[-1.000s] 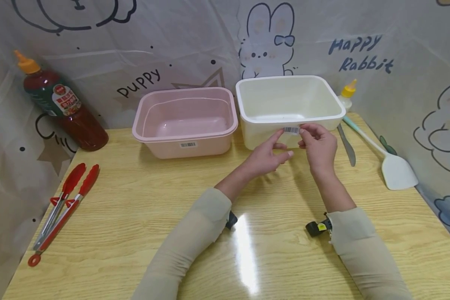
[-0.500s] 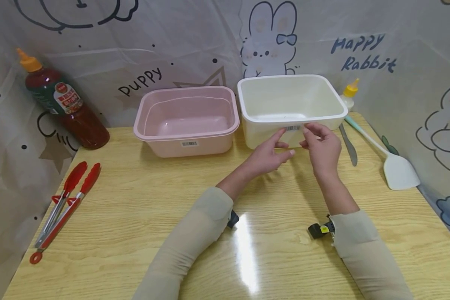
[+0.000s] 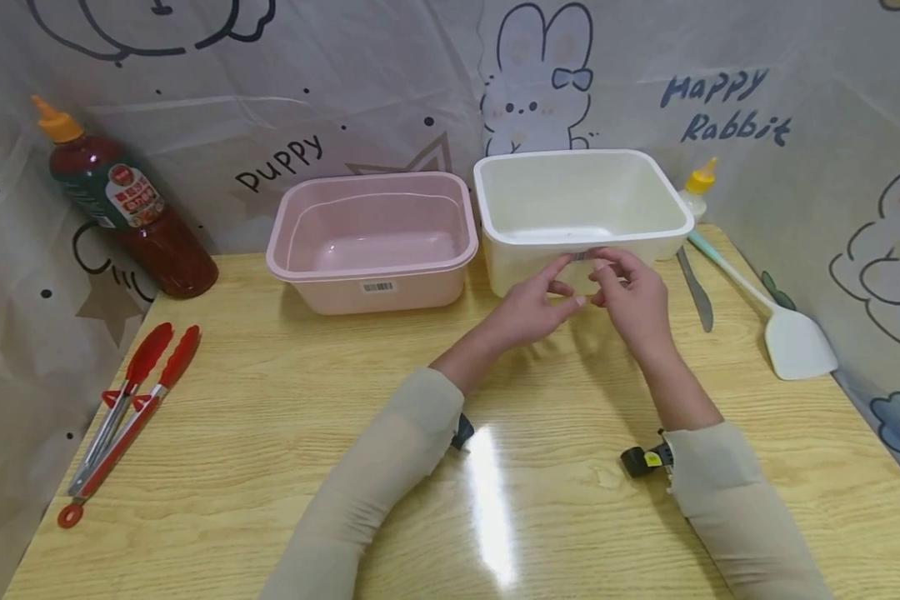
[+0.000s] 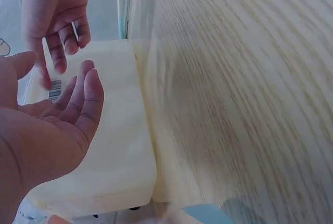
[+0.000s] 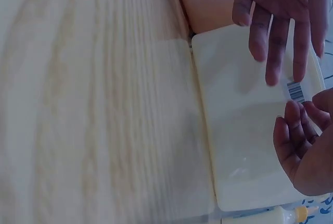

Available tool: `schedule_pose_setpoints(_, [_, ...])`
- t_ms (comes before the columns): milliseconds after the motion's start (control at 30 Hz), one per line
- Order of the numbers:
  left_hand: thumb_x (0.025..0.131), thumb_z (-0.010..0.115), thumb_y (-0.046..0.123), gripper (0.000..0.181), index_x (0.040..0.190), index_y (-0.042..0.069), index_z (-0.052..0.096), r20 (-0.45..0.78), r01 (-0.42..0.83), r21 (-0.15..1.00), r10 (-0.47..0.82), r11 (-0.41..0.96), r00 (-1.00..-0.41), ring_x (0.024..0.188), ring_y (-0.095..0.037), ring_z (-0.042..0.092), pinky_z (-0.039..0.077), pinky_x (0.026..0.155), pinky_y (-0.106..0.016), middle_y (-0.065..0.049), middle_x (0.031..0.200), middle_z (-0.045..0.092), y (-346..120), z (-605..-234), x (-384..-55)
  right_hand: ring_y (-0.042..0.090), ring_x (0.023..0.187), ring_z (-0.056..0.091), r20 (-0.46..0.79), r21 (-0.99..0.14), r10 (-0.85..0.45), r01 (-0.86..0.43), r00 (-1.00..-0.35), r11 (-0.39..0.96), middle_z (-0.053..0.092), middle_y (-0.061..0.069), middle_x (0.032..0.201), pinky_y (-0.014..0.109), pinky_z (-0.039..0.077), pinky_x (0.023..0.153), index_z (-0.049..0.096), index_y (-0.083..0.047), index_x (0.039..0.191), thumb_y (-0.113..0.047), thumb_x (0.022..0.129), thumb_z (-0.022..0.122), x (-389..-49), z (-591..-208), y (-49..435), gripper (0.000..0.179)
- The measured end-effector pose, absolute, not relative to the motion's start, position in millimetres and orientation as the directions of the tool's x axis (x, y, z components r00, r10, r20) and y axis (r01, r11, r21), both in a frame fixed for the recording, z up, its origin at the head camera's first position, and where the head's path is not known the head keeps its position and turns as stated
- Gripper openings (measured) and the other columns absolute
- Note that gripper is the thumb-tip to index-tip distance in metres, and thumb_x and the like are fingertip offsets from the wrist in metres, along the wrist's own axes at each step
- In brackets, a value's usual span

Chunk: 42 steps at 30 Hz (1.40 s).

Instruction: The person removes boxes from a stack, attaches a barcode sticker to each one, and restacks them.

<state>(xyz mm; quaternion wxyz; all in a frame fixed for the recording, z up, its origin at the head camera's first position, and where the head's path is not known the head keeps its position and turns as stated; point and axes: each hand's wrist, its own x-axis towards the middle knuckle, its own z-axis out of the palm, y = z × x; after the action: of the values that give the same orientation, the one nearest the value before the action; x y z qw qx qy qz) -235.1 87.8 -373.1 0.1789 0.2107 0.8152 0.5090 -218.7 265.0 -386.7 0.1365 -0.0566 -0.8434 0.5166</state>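
Observation:
A white plastic bin [image 3: 513, 265] stands upright on the table, a barcode sticker [image 5: 295, 92] on its front wall just under the rim. My left hand [image 3: 528, 312] holds its index fingertip at the sticker's left end, the other fingers fairly straight and the thumb apart. At the sticker's right end is my right hand [image 3: 633, 300], its index finger over the label and its fingers loosely bent. In the left wrist view, the right hand's fingertip [image 4: 48, 83] meets the barcode's edge. Neither hand shows anything held. The head view has the sticker mostly covered by fingers.
Left of the white bin is a pink bin [image 3: 378, 297]. Red-tipped tongs [image 3: 131, 417] and a red sauce bottle [image 3: 138, 208] are at the far left. On the right lie a spatula [image 3: 798, 343] and a knife [image 3: 695, 292], with a small yellow-capped bottle [image 3: 696, 190] behind.
My right hand has shifted left along the sticker, covering more of it, and its thumb and index finger have moved slightly apart. The left hand stays almost where it was.

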Motion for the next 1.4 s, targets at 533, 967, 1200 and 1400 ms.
schedule_pose_setpoints(533, [0.103,0.060,0.030,0.069,0.162,0.027,0.026,-0.071,0.136,0.935,0.550,0.327,-0.832,0.102,-0.035,0.073,0.061,0.080,-0.034,-0.016,0.135,0.064,88,-381,-237,0.010,0.067,0.066,0.072,-0.867,0.118,-0.003,-0.990,0.498,0.070,0.019,0.110,0.022,0.058,0.068,0.058,-0.015,0.140,-0.038,0.105,0.051,-215,-387,272,0.042])
schedule_pose_setpoints(967, [0.102,0.061,0.030,0.068,0.161,0.027,0.028,-0.021,0.178,0.931,0.533,0.320,-0.846,0.098,-0.034,0.073,0.058,0.071,-0.027,-0.011,0.127,0.068,84,-380,-239,0.017,0.070,0.069,0.074,-0.873,0.119,-0.006,-0.990,0.488,0.070,0.015,0.105,0.023,0.058,0.069,0.059,-0.016,0.138,-0.038,0.105,0.051,-217,-382,270,0.040])
schedule_pose_setpoints(1200, [0.102,0.061,0.031,0.067,0.160,0.037,0.027,-0.020,0.207,0.912,0.543,0.353,-0.839,0.093,-0.028,0.074,0.056,0.066,-0.024,-0.008,0.128,0.069,88,-377,-239,0.006,0.068,0.067,0.087,-0.881,0.074,-0.041,-0.993,0.472,0.070,-0.005,0.093,0.021,0.059,0.069,0.057,-0.017,0.141,-0.037,0.105,0.053,-217,-381,266,0.041])
schedule_pose_setpoints(1400, [0.103,0.059,0.034,0.066,0.161,0.034,0.027,-0.047,0.188,0.910,0.542,0.370,-0.839,0.097,-0.024,0.074,0.056,0.069,-0.022,-0.006,0.131,0.068,86,-375,-236,0.010,0.069,0.068,0.072,-0.847,0.079,-0.019,-0.994,0.531,0.068,-0.012,0.089,0.020,0.057,0.066,0.053,-0.012,0.144,-0.036,0.106,0.049,-213,-382,271,0.045])
